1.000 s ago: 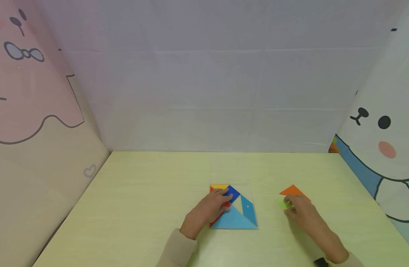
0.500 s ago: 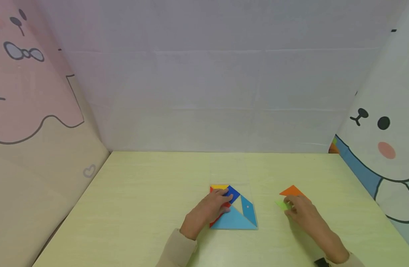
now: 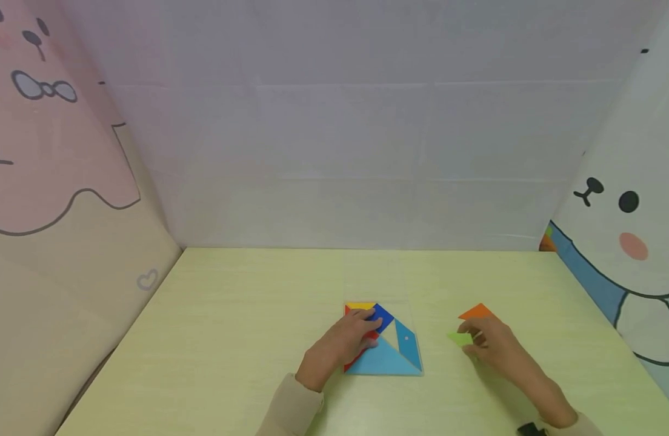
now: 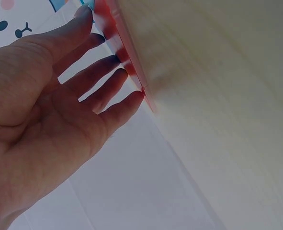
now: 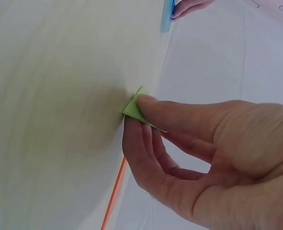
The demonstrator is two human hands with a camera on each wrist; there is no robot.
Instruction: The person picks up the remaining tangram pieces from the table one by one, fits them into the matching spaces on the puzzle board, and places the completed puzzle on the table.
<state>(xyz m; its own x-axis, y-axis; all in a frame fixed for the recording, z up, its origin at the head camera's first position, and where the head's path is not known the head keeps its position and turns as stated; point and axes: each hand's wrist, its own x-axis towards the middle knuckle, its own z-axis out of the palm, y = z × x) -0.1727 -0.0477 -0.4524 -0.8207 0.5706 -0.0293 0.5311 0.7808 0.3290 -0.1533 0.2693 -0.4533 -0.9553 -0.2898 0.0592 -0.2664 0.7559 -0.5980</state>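
My left hand (image 3: 340,340) rests its fingertips on a tangram puzzle in a flat tray. Around it show a yellow piece (image 3: 358,306), a dark blue square (image 3: 386,316), a light blue parallelogram (image 3: 408,346) and a large light blue triangle (image 3: 379,363). In the left wrist view, loosely extended fingers touch the red piece (image 4: 113,36), which the hand partly covers in the head view. A pale triangular gap (image 3: 389,335) shows between the blue pieces. My right hand (image 3: 492,342) pinches a small green triangle (image 5: 135,109) between thumb and fingers, just over the table.
An orange triangle (image 3: 477,311) lies on the table behind the right hand, partly hidden by it. The pale yellow table (image 3: 247,315) meets a white sheet (image 3: 334,206) at its back edge. Sheets printed with cartoon figures stand at both sides.
My right hand has shifted slightly left with the green triangle, and more of that piece shows. The left hand stays in place on the puzzle.
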